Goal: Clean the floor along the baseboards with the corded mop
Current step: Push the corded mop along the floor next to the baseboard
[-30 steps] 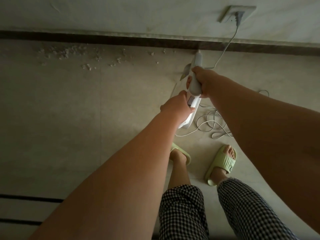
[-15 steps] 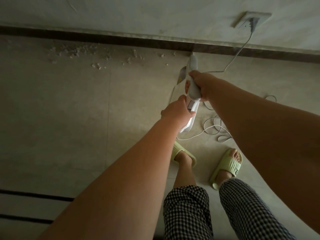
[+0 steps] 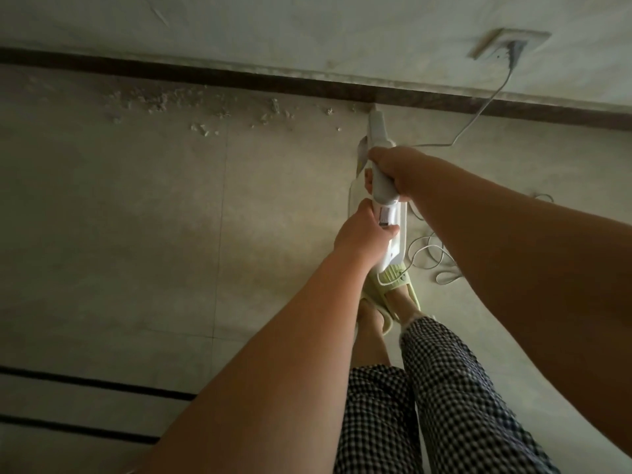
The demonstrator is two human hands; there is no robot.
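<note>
Holding the mop [image 3: 384, 186], both hands grip it tight: right hand [image 3: 396, 171] above left hand [image 3: 362, 230]. Its tip touches the baseboard [image 3: 205, 77]. Crumbs [image 3: 160, 102] left of it still wait on the floor [image 3: 119, 217].

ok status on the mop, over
Both hands, left hand and right hand, grip corded mop. Debris left along baseboard. Loose cord by feet.
</note>
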